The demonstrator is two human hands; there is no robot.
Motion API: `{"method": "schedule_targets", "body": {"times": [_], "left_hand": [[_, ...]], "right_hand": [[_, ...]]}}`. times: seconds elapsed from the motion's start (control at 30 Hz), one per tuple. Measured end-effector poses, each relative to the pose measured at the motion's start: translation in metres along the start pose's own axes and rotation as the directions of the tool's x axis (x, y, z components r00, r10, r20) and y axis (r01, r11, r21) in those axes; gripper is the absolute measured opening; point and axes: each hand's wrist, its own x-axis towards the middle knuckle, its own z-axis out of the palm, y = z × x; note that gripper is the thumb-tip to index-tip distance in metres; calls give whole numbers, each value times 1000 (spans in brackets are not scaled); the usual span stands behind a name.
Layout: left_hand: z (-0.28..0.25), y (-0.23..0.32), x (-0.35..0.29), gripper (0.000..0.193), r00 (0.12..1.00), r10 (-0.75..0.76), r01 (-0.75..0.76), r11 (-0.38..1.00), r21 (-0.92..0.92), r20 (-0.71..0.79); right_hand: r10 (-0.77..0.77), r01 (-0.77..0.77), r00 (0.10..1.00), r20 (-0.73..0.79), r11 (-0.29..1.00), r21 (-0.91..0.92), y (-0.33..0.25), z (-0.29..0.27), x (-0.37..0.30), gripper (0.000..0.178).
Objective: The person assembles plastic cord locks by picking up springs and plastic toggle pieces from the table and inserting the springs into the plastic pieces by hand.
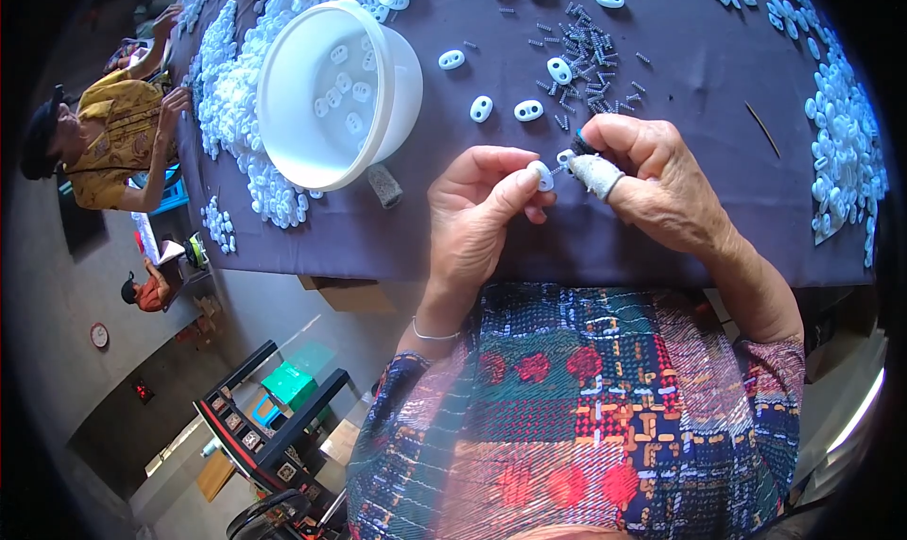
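Note:
Above the dark tablecloth, near the table's front edge, my two hands meet. Between thumb and fingers my left hand pinches a white oval plastic piece. My right hand, with a pale cover on the thumb and a dark one on a fingertip, is closed on a smaller white piece with a hole. The two pieces almost touch; a thin bit of what looks like a spring shows between them. Just beyond lie a pile of small metal springs and several loose white two-hole ovals.
Left of my hands, a white plastic tub leans open, some white pieces inside. A grey cylinder lies beside it. Heaps of white pieces spread left, others right. A thin brown stick lies right. Another person sits far left.

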Motion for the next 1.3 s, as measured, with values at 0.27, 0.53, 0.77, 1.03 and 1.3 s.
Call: {"method": "schedule_targets", "body": {"times": [0.27,0.53,0.77,1.03,1.3], "left_hand": [[4,-3,-4,12,998,56,-54,996,66,-39],[5,-3,-4,12,997,47,-44,997,56,-65],[5,-4,-3,13,997,49,-45,996,78,-58],[6,-3,-3,15,998,58,-53,990,134,-32],[7,-8,-6,16,996,86,-80,986,147,-38]], "right_hand": [[-115,106,992,-54,984,-146,2,2,-2,12],[-59,55,996,-65,997,-63,2,3,-2,12],[-131,121,989,-64,983,-138,1,4,-2,12],[-164,156,986,-36,973,-170,3,4,-1,9],[-201,196,980,-13,967,-163,8,5,1,7]]}}
